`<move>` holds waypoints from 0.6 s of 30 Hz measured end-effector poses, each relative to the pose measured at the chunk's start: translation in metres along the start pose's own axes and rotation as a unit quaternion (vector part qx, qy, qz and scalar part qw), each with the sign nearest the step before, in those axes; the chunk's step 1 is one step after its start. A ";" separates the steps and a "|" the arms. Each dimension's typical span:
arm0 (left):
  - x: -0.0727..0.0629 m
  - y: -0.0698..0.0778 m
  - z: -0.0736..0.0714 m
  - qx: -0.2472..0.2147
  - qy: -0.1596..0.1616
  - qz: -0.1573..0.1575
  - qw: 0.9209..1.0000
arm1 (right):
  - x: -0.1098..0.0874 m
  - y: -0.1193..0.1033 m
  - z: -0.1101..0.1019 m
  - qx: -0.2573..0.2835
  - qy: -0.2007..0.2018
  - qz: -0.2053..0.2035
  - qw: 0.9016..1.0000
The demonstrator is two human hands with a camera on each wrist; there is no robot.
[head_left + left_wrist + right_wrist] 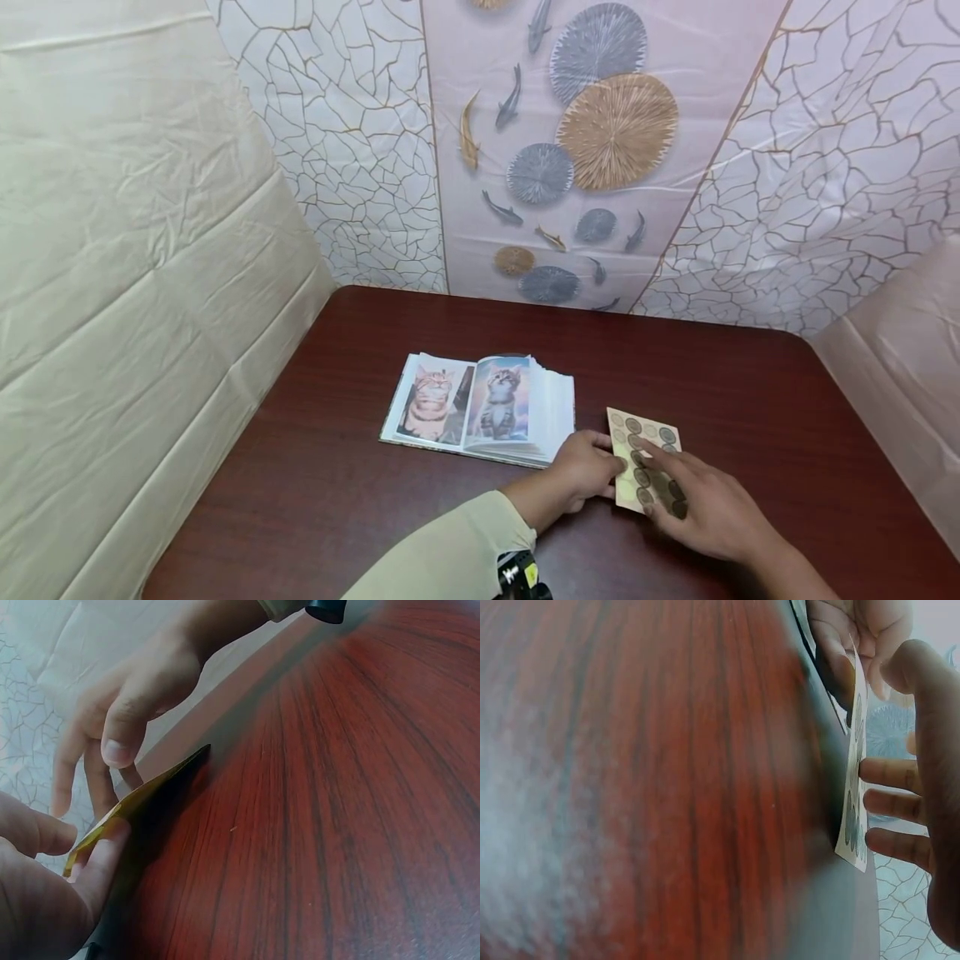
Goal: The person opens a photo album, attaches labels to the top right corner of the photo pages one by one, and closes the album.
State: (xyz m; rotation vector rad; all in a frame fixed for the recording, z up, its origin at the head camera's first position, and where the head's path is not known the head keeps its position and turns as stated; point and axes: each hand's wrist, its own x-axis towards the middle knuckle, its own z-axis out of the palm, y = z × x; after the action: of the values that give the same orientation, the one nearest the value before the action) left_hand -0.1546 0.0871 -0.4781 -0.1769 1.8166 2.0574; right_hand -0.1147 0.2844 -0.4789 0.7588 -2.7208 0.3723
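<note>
A pale yellow sheet of round stickers (642, 478), with circles in grey and brown tones, is held just above the table to the right of an open photo album (557, 410). My left hand (579, 471) pinches the sheet's left edge between thumb and fingers, as the left wrist view shows with the sheet (146, 793) seen nearly edge-on. Over the sheet's right side reaches my right hand (708, 510). In the right wrist view its extended fingertips (891, 774) touch the sticker face, while its thumb stands off the sheet. Part of the sheet is hidden under this hand.
The album shows cat pictures on both pages and lies flat on the dark red wooden table (315, 492). A patterned cloth (375, 150) with fish and round shapes hangs behind the table. Beige fabric (135, 250) drapes the left side.
</note>
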 end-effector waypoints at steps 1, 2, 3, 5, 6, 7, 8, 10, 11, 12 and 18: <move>0.000 0.000 0.000 0.001 -0.001 0.004 1.000 | 0.000 -0.001 0.000 0.001 0.000 0.001 1.000; 0.001 -0.001 0.000 0.002 -0.001 0.007 1.000 | 0.000 -0.001 -0.001 0.002 0.000 0.003 1.000; 0.001 -0.001 -0.001 0.003 -0.001 0.010 1.000 | 0.000 -0.002 -0.001 0.002 0.000 0.004 1.000; 0.001 -0.001 -0.001 0.002 -0.004 0.016 1.000 | 0.001 -0.003 -0.002 0.005 0.004 0.010 1.000; 0.001 -0.002 -0.002 0.002 -0.005 0.019 1.000 | 0.002 -0.003 -0.002 0.008 0.008 0.014 1.000; 0.001 -0.002 -0.002 0.003 -0.006 0.022 1.000 | 0.004 -0.003 -0.003 0.009 0.015 0.018 1.000; 0.002 -0.002 -0.003 0.004 -0.006 0.024 1.000 | 0.005 -0.004 -0.003 0.011 0.023 0.022 0.999; 0.001 -0.002 -0.005 0.008 -0.007 0.029 1.000 | 0.009 -0.005 -0.004 0.015 0.042 0.033 0.998; 0.001 -0.003 -0.006 0.009 -0.007 0.032 0.999 | 0.011 -0.005 -0.005 0.016 0.054 0.038 0.998; 0.001 -0.003 -0.007 0.010 -0.009 0.034 0.999 | 0.013 -0.006 -0.006 0.020 0.063 0.044 0.997; -0.002 -0.003 -0.012 0.005 -0.032 0.039 0.999 | 0.026 -0.011 -0.008 0.037 0.092 0.078 0.992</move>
State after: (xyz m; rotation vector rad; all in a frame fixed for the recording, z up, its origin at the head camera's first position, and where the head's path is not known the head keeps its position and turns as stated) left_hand -0.1539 0.0754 -0.4818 -0.0370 1.8207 2.0818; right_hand -0.1282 0.2661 -0.4612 0.5028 -2.6108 0.5523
